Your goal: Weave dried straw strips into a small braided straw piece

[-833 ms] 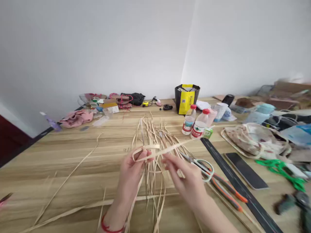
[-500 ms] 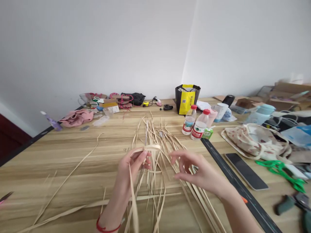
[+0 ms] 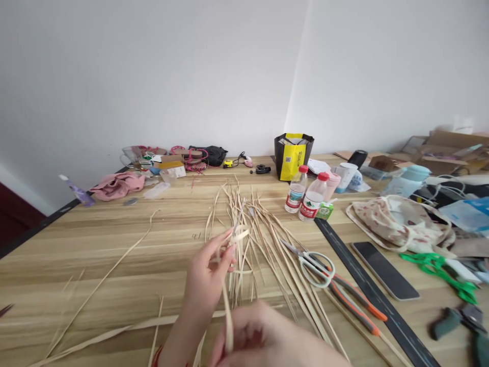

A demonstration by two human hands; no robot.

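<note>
My left hand [image 3: 208,270] is closed, thumb and fingers pinching a pale bamboo strip [image 3: 240,236] where it forms a small curl beyond the fingertips. The strip's tail [image 3: 226,306] runs down toward me into my right hand [image 3: 263,336], blurred and close to the camera, its fingers curled round it. Beneath both hands, a loose bundle of thin bamboo strips [image 3: 280,260] lies lengthwise on the wooden table [image 3: 114,232]. A thin metallic-looking rod [image 3: 240,214] sticks up past my left fingertips; whether I hold it too is unclear.
White-handled scissors [image 3: 315,267] and orange-grey pliers [image 3: 355,303] lie on the right of the strips. Beyond them are a black strip [image 3: 346,250], a phone [image 3: 385,270] and a cloth bag [image 3: 401,224]. Two water bottles [image 3: 314,196] stand before a yellow-black paper bag [image 3: 294,158].
My right hand has moved down and toward me from above the scissors, and now grips the strip's tail. The scissors and pliers have come into view. My left hand keeps its pinch.
</note>
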